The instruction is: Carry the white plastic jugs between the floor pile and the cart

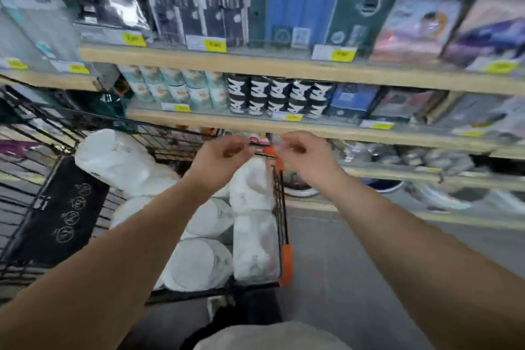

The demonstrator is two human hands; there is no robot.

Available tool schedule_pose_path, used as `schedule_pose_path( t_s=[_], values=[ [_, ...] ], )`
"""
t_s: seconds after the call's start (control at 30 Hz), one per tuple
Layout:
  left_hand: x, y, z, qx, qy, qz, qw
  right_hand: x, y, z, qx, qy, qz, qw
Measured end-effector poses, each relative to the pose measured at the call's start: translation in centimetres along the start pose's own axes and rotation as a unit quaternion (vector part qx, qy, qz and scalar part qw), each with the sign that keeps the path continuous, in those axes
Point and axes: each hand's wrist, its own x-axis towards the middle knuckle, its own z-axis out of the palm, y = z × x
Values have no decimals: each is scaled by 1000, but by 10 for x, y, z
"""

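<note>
Your forearms reach forward over the wire cart. Blur hides what you hold: a small pink-and-dark item, pinched between your left hand and right hand, fingers curled on it, above the cart's orange-capped corner, before the shelf.

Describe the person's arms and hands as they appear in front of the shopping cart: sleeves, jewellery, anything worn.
Both forearms are bare from the frame's lower edge up to the wrists, with no sleeve showing. The left hand and right hand wear no gloves. No watch or bracelet shows on either wrist. The picture is too blurred to tell whether there are rings. A pale garment shows at the bottom edge.
</note>
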Motion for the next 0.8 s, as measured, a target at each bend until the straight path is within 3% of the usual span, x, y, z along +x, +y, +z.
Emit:
schedule_pose_path(
  t_s=[0.33,0.53,0.8],
  values=[
    [-21,108,236,74,-192,127,970,-122,117,-232,9,187,75,980],
    [-8,171,378,110,-307,204,923,-167,181,-345,9,299,145,943],
    [42,253,576,128,-475,266,829,-174,263,-482,30,444,232,865]
  ],
)
